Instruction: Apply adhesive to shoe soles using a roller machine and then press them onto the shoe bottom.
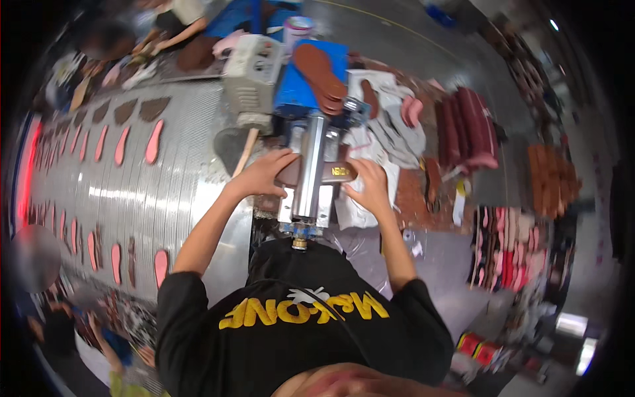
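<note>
Centrally, left hand and right hand both grasp the brown insole under the metal press; it should sit square, fingertips kept clear.

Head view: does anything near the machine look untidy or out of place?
Mostly orderly. Both hands, left and right, hold a brown insole under the metal machine head. Only the crumpled white cloths beyond it look untidy.

Between the left hand and right hand, a dark brown insole under a silver metal press. Beyond them, reddish-brown soles on a blue board. Left of the hands, pink insoles on a ribbed grey belt.
</note>
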Available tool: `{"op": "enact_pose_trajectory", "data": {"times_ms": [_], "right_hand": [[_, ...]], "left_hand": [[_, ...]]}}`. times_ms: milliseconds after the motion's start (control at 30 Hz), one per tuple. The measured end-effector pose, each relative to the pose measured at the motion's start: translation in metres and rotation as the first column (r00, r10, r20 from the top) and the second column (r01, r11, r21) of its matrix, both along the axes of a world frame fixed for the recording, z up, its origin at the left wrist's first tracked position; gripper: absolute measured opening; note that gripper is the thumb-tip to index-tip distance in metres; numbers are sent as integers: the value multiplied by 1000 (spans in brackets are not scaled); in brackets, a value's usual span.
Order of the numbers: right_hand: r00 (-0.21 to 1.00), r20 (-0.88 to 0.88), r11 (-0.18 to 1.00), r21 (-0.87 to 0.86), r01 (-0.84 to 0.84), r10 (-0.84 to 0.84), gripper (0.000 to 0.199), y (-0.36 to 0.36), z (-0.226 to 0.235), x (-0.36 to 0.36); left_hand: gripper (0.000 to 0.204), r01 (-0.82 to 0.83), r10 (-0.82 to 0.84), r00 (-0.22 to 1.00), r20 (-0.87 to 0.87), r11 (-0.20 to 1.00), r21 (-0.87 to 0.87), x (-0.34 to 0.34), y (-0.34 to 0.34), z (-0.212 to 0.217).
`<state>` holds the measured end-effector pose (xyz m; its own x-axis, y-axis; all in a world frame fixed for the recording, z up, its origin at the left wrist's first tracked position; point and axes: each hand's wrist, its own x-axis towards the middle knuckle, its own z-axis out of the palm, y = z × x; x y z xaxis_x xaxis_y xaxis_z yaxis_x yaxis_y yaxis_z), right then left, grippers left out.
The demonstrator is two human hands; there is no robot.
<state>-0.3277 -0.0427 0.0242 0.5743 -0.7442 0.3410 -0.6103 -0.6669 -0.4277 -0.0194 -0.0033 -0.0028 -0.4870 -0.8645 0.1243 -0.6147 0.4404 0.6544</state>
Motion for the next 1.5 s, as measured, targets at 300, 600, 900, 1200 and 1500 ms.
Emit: {"op": "enact_pose_trajectory", "data": {"times_ms": [300, 600, 900, 1200, 1500], "right_hand": [[988, -143, 858, 499, 122, -57, 36, 57, -166, -93], [997, -81, 415, 907, 79, -13, 20, 103, -280, -145], [963, -237, 155, 954, 255, -128, 21, 121, -254, -126], [941, -181, 79, 974, 211, -286, 26, 165, -257, -129], [900, -250, 10, 963, 271, -356, 26, 227, -242, -117]], "left_hand": [[83, -20, 63, 973, 221, 981, -193, 74, 19, -17], [57, 30, 700, 512, -498, 565, 825, 131, 141, -142], [53, 49, 669, -627, -399, 545, 837, 117, 246, -204], [47, -92, 680, -669, -299, 324, 942, 181, 237, -219], [49, -155, 622, -646, -443, 461, 874, 250, 170, -236]]}}
